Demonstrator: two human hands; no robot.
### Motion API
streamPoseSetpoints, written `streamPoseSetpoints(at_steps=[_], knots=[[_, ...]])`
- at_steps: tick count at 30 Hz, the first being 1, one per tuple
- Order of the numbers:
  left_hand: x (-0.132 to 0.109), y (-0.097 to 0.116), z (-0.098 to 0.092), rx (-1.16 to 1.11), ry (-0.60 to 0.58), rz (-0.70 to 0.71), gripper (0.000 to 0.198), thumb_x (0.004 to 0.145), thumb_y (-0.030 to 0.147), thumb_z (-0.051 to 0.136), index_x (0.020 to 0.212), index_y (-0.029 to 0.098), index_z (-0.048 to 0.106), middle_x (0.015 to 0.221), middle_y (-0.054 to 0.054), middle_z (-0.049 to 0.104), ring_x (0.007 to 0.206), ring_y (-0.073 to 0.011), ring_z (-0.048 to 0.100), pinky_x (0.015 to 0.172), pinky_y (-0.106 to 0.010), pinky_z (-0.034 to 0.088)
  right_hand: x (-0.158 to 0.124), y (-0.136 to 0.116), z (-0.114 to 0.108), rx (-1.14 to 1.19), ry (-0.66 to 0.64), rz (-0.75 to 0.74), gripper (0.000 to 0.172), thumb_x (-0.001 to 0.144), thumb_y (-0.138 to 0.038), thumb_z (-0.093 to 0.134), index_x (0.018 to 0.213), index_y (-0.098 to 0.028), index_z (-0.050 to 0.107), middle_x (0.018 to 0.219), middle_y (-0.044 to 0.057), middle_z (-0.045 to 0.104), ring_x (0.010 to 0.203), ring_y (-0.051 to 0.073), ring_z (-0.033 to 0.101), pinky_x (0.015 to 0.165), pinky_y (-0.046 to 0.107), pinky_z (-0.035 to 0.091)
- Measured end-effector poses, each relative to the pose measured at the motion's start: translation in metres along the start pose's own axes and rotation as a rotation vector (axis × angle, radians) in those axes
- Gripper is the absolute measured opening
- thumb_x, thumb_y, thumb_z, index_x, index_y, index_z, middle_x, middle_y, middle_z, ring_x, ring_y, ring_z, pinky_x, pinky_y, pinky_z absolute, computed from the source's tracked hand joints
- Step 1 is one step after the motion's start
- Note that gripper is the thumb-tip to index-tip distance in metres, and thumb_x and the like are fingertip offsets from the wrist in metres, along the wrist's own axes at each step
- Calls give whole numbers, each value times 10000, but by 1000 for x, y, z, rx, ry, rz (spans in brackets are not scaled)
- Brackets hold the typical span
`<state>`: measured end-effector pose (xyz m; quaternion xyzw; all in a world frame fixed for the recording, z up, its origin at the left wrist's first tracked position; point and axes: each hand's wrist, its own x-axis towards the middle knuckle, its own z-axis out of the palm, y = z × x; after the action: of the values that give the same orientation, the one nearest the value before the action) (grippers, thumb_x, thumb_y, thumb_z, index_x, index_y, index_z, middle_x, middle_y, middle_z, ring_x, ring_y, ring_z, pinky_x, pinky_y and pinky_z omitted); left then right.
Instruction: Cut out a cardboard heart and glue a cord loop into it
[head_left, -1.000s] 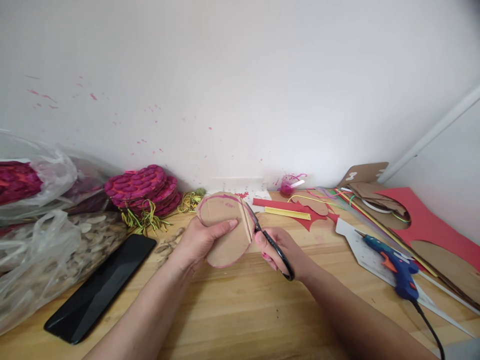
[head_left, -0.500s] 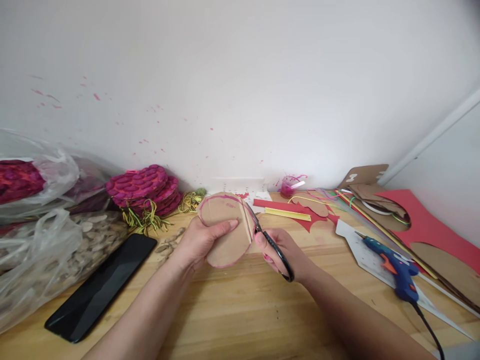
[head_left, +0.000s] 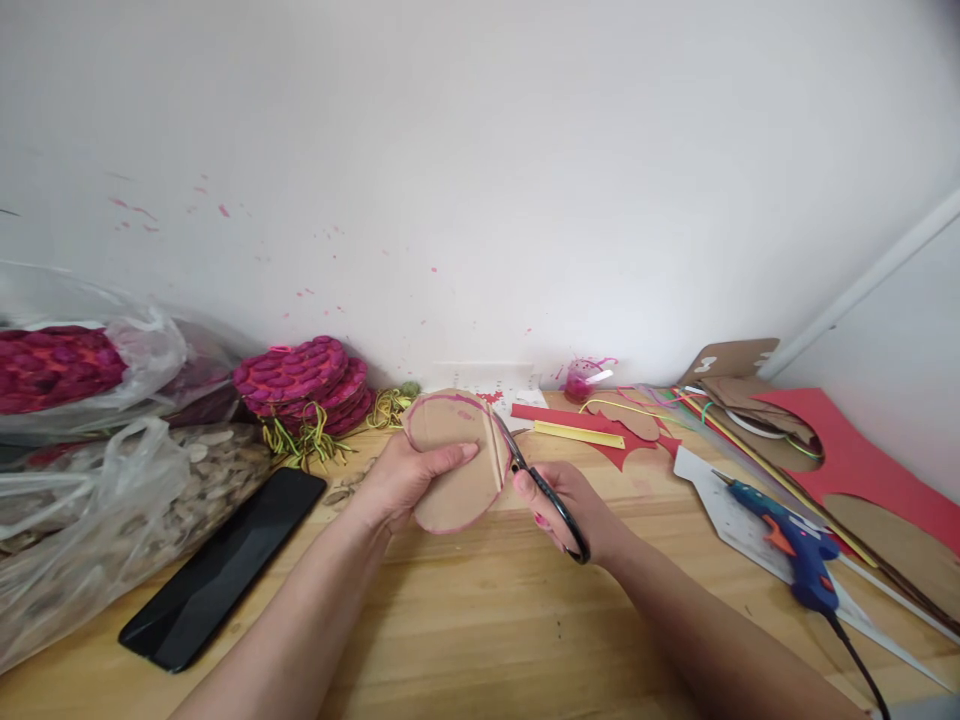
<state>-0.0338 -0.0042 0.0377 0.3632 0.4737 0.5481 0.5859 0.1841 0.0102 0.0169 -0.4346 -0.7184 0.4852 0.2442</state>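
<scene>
- A black phone (head_left: 225, 570) lies on the wooden table (head_left: 465, 630).
- The left hand (head_left: 401, 478) grips the cardboard piece (head_left: 450, 495), thumb pressed across its face.
- The cardboard piece reaches rightward beyond that thumb; black scissors (head_left: 553, 500) meet its right edge.
- The right hand (head_left: 574, 505), closed around the scissors' handles, sits just beside that edge.

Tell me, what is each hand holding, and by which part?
The left hand grips the cardboard piece by its left side, thumb on top; the right hand holds the black scissors by their handles.
</scene>
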Motion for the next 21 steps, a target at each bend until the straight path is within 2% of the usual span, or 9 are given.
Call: streamPoseSetpoints(at_steps=[6, 14, 18, 21], knots=[[3, 1, -7, 28, -44, -42, 528, 574, 329, 920, 1029, 133, 737, 1031, -113, 772, 832, -228, 705, 728, -304, 565, -1, -2, -1, 3, -13, -17, 570, 896, -676, 503, 622, -216, 306, 518, -55, 298, 459, 82, 278, 459, 251, 165], [4, 6, -16, 88, -61, -63, 597, 546, 334, 937, 1076, 148, 732, 983, -90, 772, 853, -243, 702, 744, -320, 557, -2, 3, -4, -24, -3, -41, 530, 872, -540, 637, 605, -197, 334, 557, -58, 280, 512, 78, 279, 478, 234, 177], [6, 4, -21, 103, -90, -86, 525, 562, 324, 932, 1020, 149, 743, 959, -80, 769, 807, -217, 687, 722, -303, 551, -3, 7, -3, 3, -59, 66, 501, 879, -551, 617, 626, -203, 361, 513, -65, 352, 438, 78, 358, 437, 219, 244], [6, 0, -19, 117, -167, -98, 488, 580, 314, 924, 1002, 146, 744, 972, -81, 765, 809, -211, 678, 723, -301, 548, -3, 8, -4, -7, -122, 113, 484, 902, -579, 563, 650, -202, 394, 521, -47, 448, 422, 93, 430, 433, 221, 291]])
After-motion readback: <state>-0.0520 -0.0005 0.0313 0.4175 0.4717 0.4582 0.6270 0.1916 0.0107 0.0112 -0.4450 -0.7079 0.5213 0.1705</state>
